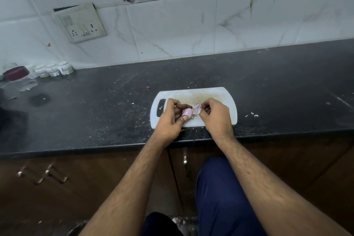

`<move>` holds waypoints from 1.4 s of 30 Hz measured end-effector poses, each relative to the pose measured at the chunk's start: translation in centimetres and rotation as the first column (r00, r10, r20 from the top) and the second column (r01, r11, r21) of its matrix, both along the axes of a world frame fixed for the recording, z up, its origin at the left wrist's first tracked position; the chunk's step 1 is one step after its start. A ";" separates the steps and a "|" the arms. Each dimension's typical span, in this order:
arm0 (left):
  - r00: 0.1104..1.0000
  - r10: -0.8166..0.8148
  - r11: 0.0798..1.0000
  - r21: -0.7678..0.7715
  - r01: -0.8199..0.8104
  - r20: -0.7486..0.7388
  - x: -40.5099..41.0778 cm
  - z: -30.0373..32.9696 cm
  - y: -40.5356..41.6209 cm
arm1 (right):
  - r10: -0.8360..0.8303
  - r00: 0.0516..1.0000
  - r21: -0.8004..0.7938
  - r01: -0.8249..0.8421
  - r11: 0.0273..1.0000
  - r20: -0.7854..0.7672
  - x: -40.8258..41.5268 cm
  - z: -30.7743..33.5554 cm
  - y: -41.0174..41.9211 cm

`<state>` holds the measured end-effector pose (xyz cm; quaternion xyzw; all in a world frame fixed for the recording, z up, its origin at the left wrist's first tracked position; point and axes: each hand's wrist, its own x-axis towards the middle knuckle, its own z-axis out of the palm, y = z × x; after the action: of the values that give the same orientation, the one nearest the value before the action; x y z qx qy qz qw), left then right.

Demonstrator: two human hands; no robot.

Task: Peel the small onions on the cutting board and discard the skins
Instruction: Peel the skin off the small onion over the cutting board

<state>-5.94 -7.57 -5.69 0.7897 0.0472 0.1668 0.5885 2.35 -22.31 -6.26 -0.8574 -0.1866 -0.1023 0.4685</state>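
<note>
Glass jar [20, 77]: one, with a dark red lid, sitting at the far left of the black surface [277, 86].
White cups [54, 69]: three, standing just beside the jar.
Cutting board [216, 94]: one, white, lying near the front edge.
Left hand [171, 119]: pinching one pink onion [187, 112] over the board.
Right hand [215, 116]: gripping the loose skin [197, 108] touching that onion.
</note>
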 end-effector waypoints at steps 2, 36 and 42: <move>1.000 0.005 0.999 0.033 -0.005 0.008 0.1 -0.2 0.1 | 0.033 0.999 -0.017 -0.032 0.999 0.025 0.2 0.0 0.0; 0.967 0.175 0.863 0.444 -0.240 0.184 -0.1 -0.9 -0.7 | 0.182 0.983 0.026 -0.182 0.983 -0.027 -1.1 0.6 -0.2; 0.965 0.160 0.838 0.488 -0.243 0.207 -0.2 -0.8 -1.1 | 0.135 0.989 -0.025 -0.136 0.990 -0.063 -1.3 0.6 0.0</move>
<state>-6.18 -8.64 -6.53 0.8918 0.0379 0.2964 0.3398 1.09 -22.31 -5.66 -0.8522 -0.2316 -0.0414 0.4674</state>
